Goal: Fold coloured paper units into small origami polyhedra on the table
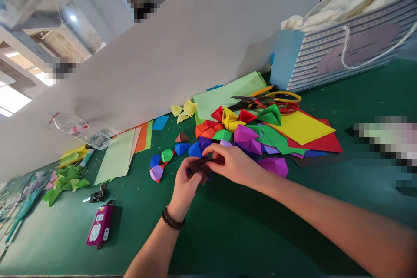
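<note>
Between my two hands is a piece of dark brown folded paper (202, 169), held above the green table (247, 230). My left hand (183, 186), with a dark beaded bracelet at the wrist, pinches its left side between thumb and fingers. From the right, my right hand (230, 161) grips the paper's upper right part with bent fingers. Just beyond lie folded paper pieces: a blue one (194, 150), a brown one (182, 137), a green one (167, 155), a lilac one (157, 173) and a purple one (246, 139).
Scissors (283, 105) lie on pale green sheets (224, 100) at the back, beside yellow paper (302, 128). A striped paper bag (352, 43) stands back right. To the left are a plastic bottle (81, 131), keys (97, 194) and a magenta pouch (100, 225). A white partition (195, 39) runs behind.
</note>
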